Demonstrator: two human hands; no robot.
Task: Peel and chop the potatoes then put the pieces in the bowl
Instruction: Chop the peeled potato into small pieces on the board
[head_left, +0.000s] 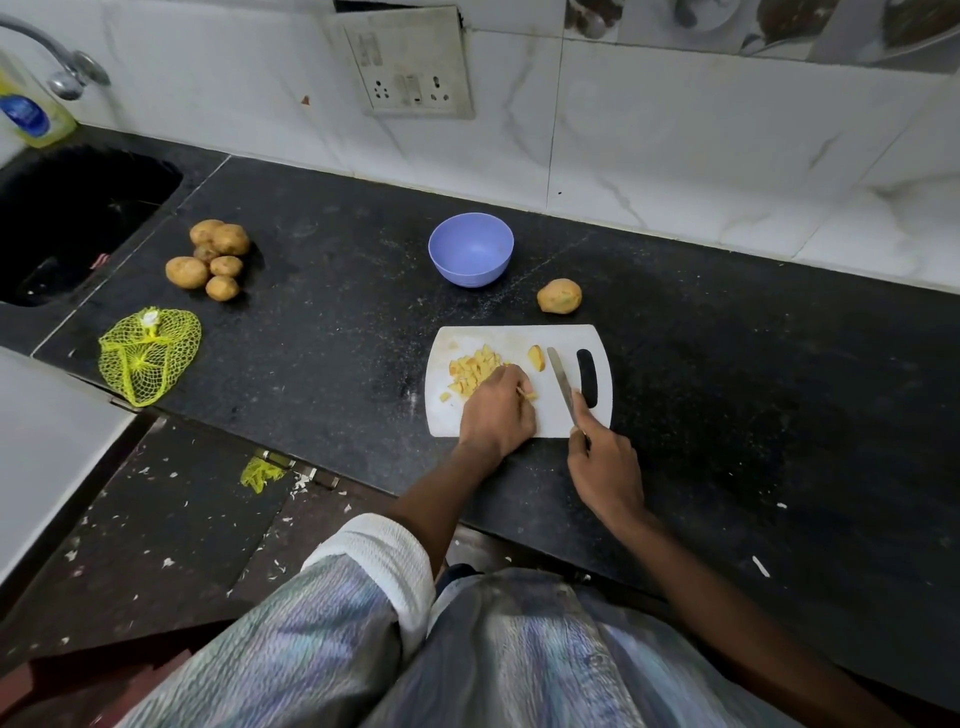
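- A pile of chopped yellow potato pieces (474, 371) lies on the white plastic cutting board (519, 415), directly under the left hand (496, 415).
- The empty lavender plastic bowl (470, 249) stands beyond the board, nearer the left hand.
- Left fingers curl over the pieces, apparently gathering them.
- The right hand (605, 467) grips a steel-bladed knife (561, 382), its blade pointing away.
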